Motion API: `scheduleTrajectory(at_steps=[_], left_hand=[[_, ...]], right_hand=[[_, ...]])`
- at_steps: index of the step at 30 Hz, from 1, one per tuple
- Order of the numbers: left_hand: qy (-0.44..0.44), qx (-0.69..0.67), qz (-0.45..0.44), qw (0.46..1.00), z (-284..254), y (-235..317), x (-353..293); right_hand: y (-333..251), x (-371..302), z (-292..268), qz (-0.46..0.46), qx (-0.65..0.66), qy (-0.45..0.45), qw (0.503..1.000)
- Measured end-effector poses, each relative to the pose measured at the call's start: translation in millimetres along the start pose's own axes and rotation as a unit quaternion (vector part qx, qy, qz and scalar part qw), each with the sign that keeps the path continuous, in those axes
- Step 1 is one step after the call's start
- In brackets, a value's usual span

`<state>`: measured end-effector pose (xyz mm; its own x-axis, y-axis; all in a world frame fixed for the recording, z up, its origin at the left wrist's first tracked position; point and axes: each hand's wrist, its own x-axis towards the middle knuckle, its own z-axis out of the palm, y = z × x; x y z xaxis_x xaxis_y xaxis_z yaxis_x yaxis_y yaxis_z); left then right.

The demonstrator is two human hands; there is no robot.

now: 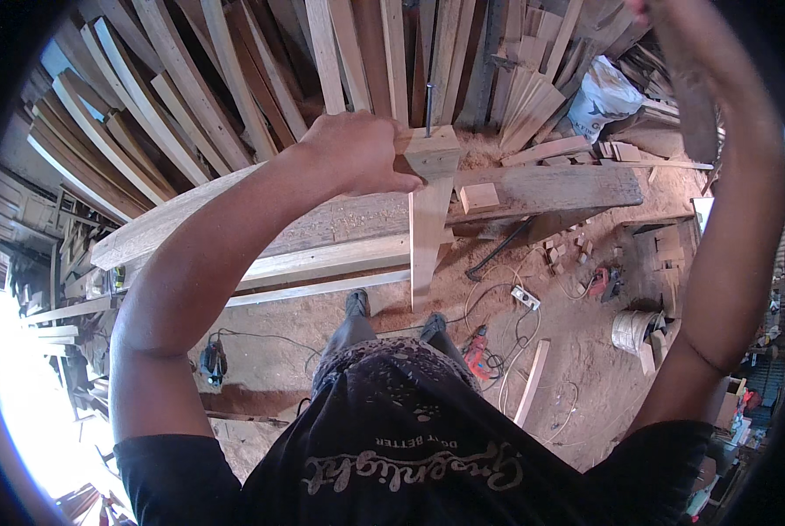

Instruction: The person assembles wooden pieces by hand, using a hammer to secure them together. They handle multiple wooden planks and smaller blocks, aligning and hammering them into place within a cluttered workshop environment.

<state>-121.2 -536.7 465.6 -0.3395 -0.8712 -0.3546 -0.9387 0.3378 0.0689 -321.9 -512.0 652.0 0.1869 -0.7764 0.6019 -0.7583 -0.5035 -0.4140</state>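
My left hand [357,153] is closed on the upper end of a pale wooden piece [426,219], thumb along its near side. The piece stands against the bench, its long tapering face toward me. From its top end rises a thin dark metal rod [428,110]; how deep it sits I cannot see. My right hand [677,26] is raised high at the upper right, its fingers mostly cut off by the frame's edge. Beside that forearm is a dark flat shape [697,118]; whether the hand holds it is unclear.
A small wood block [478,197] lies on the thick bench plank [559,186]. Boards [182,88] lean behind, near a white sack [601,96]. On the dusty floor are a red drill [477,352], a power strip [524,296], cords, a dark power tool [213,359] and a bucket [631,331].
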Motion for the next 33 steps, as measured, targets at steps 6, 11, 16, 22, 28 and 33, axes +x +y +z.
scheduleTrajectory(at_steps=[6,11,16,22,28,33], left_hand=[[0.032,-0.015,0.010,0.999,8,-6,5],[0.034,-0.032,0.053,0.998,4,-11,7],[0.045,-0.027,0.031,0.998,8,-13,4],[0.029,-0.017,0.028,0.999,4,-12,2],[0.024,-0.050,0.064,0.996,9,-15,7],[0.067,-0.022,0.071,0.995,13,-15,12]], right_hand=[[64,-12,50,0.004,-0.068,-0.224,0.972],[79,-14,55,-0.087,-0.147,-0.284,0.944],[0,-1,4,0.060,0.040,-0.166,0.984],[70,7,44,-0.086,-0.053,-0.145,0.984],[110,-22,79,-0.037,-0.165,-0.301,0.938],[96,-25,61,-0.027,-0.080,-0.161,0.983]])
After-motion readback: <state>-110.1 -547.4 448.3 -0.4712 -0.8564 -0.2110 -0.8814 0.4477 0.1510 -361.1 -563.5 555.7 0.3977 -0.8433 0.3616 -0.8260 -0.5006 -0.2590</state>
